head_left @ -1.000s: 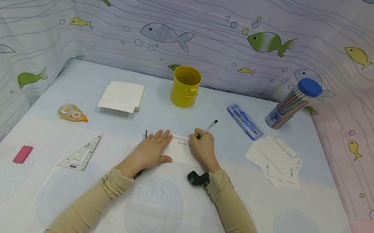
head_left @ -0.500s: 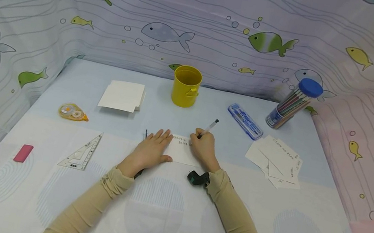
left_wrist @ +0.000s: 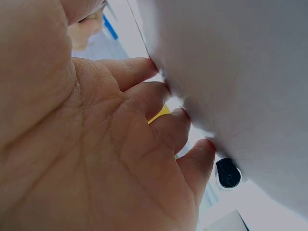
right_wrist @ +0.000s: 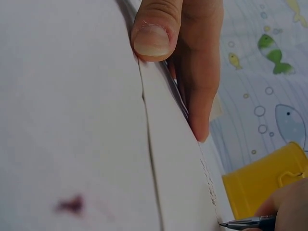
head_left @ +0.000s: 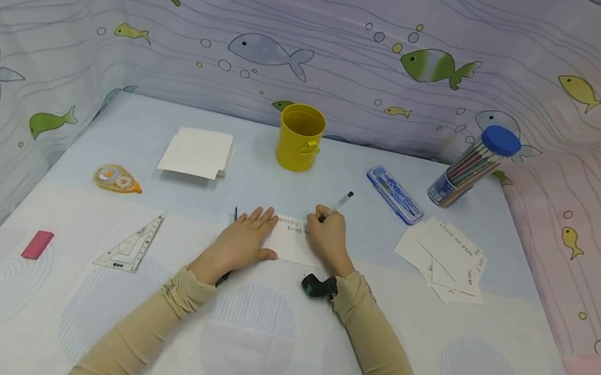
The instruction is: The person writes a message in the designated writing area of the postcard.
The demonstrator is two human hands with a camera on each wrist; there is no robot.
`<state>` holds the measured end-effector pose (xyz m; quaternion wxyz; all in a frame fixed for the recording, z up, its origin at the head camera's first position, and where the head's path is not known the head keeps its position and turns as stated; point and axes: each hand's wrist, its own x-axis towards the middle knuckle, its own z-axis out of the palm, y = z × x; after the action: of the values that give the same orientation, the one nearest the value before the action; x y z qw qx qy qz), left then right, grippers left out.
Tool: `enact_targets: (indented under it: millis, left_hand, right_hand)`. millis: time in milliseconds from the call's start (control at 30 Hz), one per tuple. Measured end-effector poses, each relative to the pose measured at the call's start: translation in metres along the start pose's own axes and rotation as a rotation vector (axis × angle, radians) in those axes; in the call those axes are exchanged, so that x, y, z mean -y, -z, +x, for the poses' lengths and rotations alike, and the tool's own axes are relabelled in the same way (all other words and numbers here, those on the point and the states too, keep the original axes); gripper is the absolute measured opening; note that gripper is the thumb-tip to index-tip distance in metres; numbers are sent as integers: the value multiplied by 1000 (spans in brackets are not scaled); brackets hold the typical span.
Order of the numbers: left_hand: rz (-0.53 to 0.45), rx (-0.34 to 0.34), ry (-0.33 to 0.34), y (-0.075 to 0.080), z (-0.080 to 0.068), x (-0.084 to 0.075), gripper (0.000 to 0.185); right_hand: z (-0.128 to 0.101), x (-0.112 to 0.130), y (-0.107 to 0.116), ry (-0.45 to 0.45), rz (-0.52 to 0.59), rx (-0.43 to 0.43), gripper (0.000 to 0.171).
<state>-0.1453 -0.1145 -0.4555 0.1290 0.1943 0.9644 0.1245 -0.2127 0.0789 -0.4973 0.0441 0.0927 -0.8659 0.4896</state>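
Note:
In the head view, my right hand [head_left: 330, 242] pinches a clear-barrelled pen [head_left: 342, 202] with a black end, slanting up to the right. The pen's metal tip [right_wrist: 232, 224] touches a white card [head_left: 294, 250] that bears short lines of handwriting. My left hand [head_left: 242, 242] lies with its fingers spread over the card's left side, thumb toward the lower edge. Beside its fingers shows the end of a thin dark stick-like thing [head_left: 236, 213], mostly hidden by the hand. Fingertips [left_wrist: 197, 153] rest on the surface in the left wrist view.
Written cards [head_left: 453, 256] overlap at the right, near a blue case [head_left: 395, 195] and a tub of pencils [head_left: 467, 169]. A yellow bucket [head_left: 299, 141] and blank cards [head_left: 195, 152] stand behind. Correction tape [head_left: 117, 179], a set square [head_left: 132, 249] and a pink eraser [head_left: 37, 245] lie left.
The pen and my right hand have edged very slightly right along the written line. My left hand keeps its place on the card.

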Motion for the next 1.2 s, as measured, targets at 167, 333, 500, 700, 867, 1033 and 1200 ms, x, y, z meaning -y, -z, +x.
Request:
enact_targets:
  millis: [167, 333, 500, 700, 867, 1033, 1200]
  left_hand:
    - [1, 1, 4, 0, 0, 0, 81]
    - [3, 8, 4, -2, 1, 1, 81]
    - [4, 9, 6, -2, 1, 1, 81]
    - [1, 7, 7, -1, 1, 0, 80]
    - [3, 4, 9, 0, 1, -1, 80]
    - [5, 6, 5, -1, 2, -1, 81]
    - [8, 6, 6, 0, 1, -1, 80]
  right_hand:
    - [0, 0, 0, -2, -8, -3, 40]
    - [0, -1, 0, -11, -14, 8, 40]
    - [0, 0, 0, -18, -24, 27, 40]
    - [1, 2, 1, -9, -37, 30, 40]
    - [2, 2, 1, -13, -47, 25, 40]
    - [2, 2, 1, -15, -47, 26, 41]
    - [1, 0, 1, -9, -8, 13, 41]
